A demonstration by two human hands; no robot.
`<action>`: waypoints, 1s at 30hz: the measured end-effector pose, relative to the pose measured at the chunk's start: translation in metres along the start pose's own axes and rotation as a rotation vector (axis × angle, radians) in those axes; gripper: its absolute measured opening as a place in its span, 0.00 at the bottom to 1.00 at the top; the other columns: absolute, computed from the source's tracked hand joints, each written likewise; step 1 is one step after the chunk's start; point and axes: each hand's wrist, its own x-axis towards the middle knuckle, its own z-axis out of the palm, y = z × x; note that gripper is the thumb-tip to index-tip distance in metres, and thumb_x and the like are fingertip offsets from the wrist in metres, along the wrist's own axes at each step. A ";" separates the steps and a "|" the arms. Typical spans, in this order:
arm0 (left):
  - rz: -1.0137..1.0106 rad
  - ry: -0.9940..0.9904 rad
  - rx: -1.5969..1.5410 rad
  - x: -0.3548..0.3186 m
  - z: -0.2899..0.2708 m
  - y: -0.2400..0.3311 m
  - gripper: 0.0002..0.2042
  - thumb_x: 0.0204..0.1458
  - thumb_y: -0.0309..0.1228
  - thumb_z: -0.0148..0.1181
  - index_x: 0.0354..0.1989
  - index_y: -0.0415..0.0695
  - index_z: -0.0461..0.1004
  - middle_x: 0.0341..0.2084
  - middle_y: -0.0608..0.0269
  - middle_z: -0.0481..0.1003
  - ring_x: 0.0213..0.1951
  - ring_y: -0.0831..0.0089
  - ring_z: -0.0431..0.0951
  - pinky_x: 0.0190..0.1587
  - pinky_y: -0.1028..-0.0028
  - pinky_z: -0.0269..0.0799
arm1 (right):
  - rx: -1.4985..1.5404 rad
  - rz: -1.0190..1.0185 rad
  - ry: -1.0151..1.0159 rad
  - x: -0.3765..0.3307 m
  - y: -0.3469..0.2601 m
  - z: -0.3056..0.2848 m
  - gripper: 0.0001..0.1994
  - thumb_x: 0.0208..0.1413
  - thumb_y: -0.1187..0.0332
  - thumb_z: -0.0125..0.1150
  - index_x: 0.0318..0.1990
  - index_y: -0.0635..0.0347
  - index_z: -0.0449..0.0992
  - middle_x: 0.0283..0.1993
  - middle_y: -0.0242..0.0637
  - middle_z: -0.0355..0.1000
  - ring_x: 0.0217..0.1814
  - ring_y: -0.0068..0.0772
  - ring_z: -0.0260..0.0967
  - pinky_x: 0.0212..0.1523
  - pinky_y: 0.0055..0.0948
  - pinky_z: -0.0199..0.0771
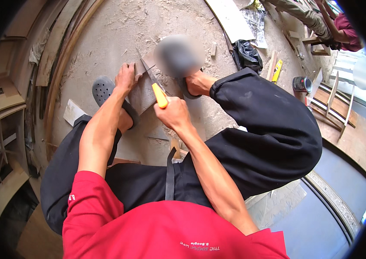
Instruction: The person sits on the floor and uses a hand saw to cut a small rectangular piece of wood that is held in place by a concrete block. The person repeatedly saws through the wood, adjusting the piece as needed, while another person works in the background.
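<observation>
Red T-shirt (140, 228) of the person is nearest, and beyond it the wide black trousers (265, 129) frame the work place on both sides. Between the feet, on the dusty floor (144, 21), there is a brown wooden board (136, 96). The right hand (175, 114) is closed around the orange handle of a handsaw (160, 96), whose blade lies over this board. The left hand (125, 79) rests with bent fingers at the board's left side; whether it grips or only presses, I cannot tell.

A grey perforated clog (103, 89) stands close to the left hand. The other clog, partly blurred, is beside the blade and hides what is behind it. Farther to the right are a black plastic bag (247, 56), a yellow tool (277, 71) and an open can (302, 84). Long wooden strips (56, 47) line the left side. At upper right, a co-worker in a maroon shirt (349, 32) is partly visible.
</observation>
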 end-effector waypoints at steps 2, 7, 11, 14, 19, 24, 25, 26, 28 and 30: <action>-0.022 -0.006 0.023 -0.001 0.004 0.000 0.27 0.49 0.43 0.66 0.56 0.45 0.68 0.49 0.48 0.69 0.52 0.50 0.72 0.49 0.55 0.73 | -0.038 -0.070 0.008 -0.020 -0.003 -0.005 0.14 0.48 0.62 0.59 0.27 0.67 0.78 0.26 0.57 0.74 0.29 0.59 0.74 0.36 0.47 0.75; -0.037 0.012 -0.006 -0.004 0.005 -0.009 0.28 0.50 0.43 0.66 0.57 0.45 0.67 0.49 0.48 0.69 0.52 0.50 0.72 0.49 0.53 0.73 | 0.012 -0.092 0.028 -0.056 0.010 -0.028 0.13 0.49 0.65 0.59 0.22 0.68 0.75 0.22 0.57 0.72 0.26 0.58 0.73 0.31 0.46 0.74; -0.025 -0.009 0.008 -0.002 0.004 -0.001 0.28 0.50 0.43 0.66 0.57 0.45 0.66 0.49 0.47 0.69 0.53 0.50 0.72 0.49 0.53 0.73 | 0.037 -0.032 0.041 -0.001 0.005 -0.010 0.14 0.48 0.64 0.59 0.23 0.69 0.74 0.23 0.58 0.71 0.27 0.61 0.72 0.30 0.47 0.71; -0.021 -0.022 0.013 -0.002 0.003 -0.003 0.28 0.50 0.42 0.66 0.57 0.44 0.67 0.48 0.47 0.69 0.52 0.50 0.72 0.49 0.54 0.74 | -0.001 -0.073 0.051 -0.015 -0.006 -0.010 0.14 0.48 0.63 0.59 0.24 0.69 0.74 0.23 0.57 0.71 0.28 0.60 0.72 0.31 0.45 0.72; -0.076 0.003 -0.017 -0.011 0.001 -0.003 0.26 0.49 0.41 0.66 0.54 0.43 0.68 0.47 0.48 0.70 0.51 0.49 0.73 0.49 0.55 0.74 | -0.078 -0.087 -0.007 -0.070 -0.019 -0.047 0.14 0.49 0.64 0.58 0.24 0.69 0.75 0.22 0.58 0.70 0.27 0.60 0.72 0.31 0.46 0.72; -0.049 0.044 -0.026 -0.001 0.019 -0.007 0.26 0.49 0.40 0.66 0.55 0.45 0.68 0.49 0.49 0.69 0.52 0.50 0.72 0.50 0.55 0.74 | -0.089 0.062 -0.096 -0.018 -0.040 -0.037 0.16 0.50 0.61 0.56 0.27 0.70 0.78 0.25 0.60 0.72 0.31 0.62 0.74 0.35 0.50 0.73; -0.036 0.064 -0.041 0.000 0.018 -0.007 0.25 0.49 0.40 0.67 0.53 0.44 0.69 0.48 0.48 0.70 0.51 0.50 0.73 0.50 0.55 0.74 | -0.122 0.061 -0.106 -0.016 -0.049 -0.040 0.16 0.50 0.61 0.57 0.28 0.70 0.78 0.25 0.61 0.72 0.32 0.62 0.74 0.35 0.50 0.73; -0.022 0.085 -0.056 -0.002 0.018 -0.008 0.24 0.48 0.39 0.68 0.51 0.43 0.70 0.47 0.48 0.70 0.50 0.50 0.74 0.49 0.56 0.74 | -0.156 0.061 -0.114 -0.016 -0.055 -0.043 0.16 0.50 0.61 0.57 0.28 0.70 0.78 0.25 0.61 0.72 0.32 0.62 0.74 0.36 0.49 0.73; -0.029 0.073 -0.059 -0.003 0.012 -0.010 0.24 0.47 0.39 0.68 0.50 0.43 0.71 0.47 0.48 0.70 0.50 0.49 0.74 0.49 0.55 0.74 | -0.174 0.068 -0.112 -0.028 -0.052 -0.041 0.16 0.51 0.61 0.57 0.27 0.70 0.77 0.26 0.59 0.73 0.33 0.61 0.74 0.36 0.48 0.73; -0.049 0.086 -0.040 -0.003 0.025 -0.019 0.24 0.46 0.39 0.69 0.50 0.44 0.71 0.47 0.48 0.70 0.51 0.49 0.74 0.49 0.55 0.74 | -0.180 0.036 -0.115 -0.042 -0.056 -0.043 0.15 0.51 0.62 0.57 0.27 0.69 0.77 0.26 0.59 0.73 0.33 0.61 0.74 0.35 0.48 0.73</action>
